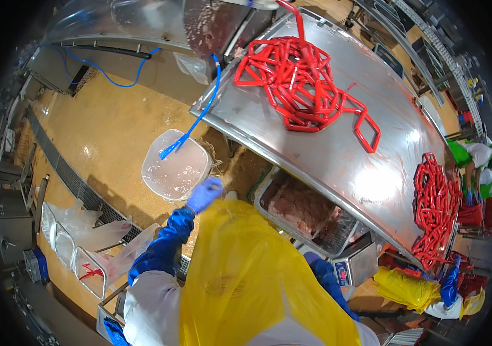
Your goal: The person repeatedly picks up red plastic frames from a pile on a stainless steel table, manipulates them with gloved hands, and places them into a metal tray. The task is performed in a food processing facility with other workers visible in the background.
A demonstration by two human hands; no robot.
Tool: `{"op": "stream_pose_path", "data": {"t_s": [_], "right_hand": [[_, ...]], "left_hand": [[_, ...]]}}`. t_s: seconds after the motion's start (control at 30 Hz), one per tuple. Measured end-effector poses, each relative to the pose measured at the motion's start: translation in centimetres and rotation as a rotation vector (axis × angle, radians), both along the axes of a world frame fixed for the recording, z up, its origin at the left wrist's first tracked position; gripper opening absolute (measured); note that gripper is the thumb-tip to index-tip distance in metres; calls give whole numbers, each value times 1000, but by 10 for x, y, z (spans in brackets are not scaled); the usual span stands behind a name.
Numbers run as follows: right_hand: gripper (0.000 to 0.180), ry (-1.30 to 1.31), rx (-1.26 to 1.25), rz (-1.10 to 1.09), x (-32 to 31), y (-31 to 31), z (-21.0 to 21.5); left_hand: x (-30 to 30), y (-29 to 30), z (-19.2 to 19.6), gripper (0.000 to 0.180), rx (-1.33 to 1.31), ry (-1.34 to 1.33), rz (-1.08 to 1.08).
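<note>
Fingers of the purple-gloved left hand curl partway near the middle of the frame; whether they grip anything, I cannot tell. Just above and left of them, a white tub with wet, pale pink contents stands on the tan floor. Right of centre, a steel bin holds pale pink meat beside the edge of the steel worktop. Near the bin's lower edge, the right hand shows only in part, close to a metal scale; its fingers are hidden, so their grip cannot be told. Red linked sausages lie heaped at top centre, with another red heap at right.
</note>
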State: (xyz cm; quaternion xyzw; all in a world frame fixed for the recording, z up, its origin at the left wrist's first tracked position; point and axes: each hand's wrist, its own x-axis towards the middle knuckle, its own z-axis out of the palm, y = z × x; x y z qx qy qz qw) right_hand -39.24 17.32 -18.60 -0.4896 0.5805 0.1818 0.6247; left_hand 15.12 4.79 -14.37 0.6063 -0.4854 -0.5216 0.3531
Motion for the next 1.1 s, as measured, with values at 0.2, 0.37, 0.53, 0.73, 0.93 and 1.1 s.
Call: {"op": "stream_pose_path", "data": {"t_s": [0.2,0.37,0.53,0.73,0.93,1.1], "right_hand": [[37,159,-1196,-55,28,-180,69],[44,410,-1098,-186,15,-243,85],[29,374,-1135,-246,40,-249,86],[8,-175,-942,-179,138,-239,58],[16,178,-1278,-247,141,-246,94],[28,490,-1149,-368,34,-236,94]], "left_hand": [[87,-53,-141,82,172,-830,-254],[49,-54,-128,79,51,-430,118],[119,-63,-113,51,565,156,443],[18,-82,-14,31,497,1081,-134],[13,-70,-8,12,-45,545,-102],[68,-70,-47,28,292,189,681]]}}
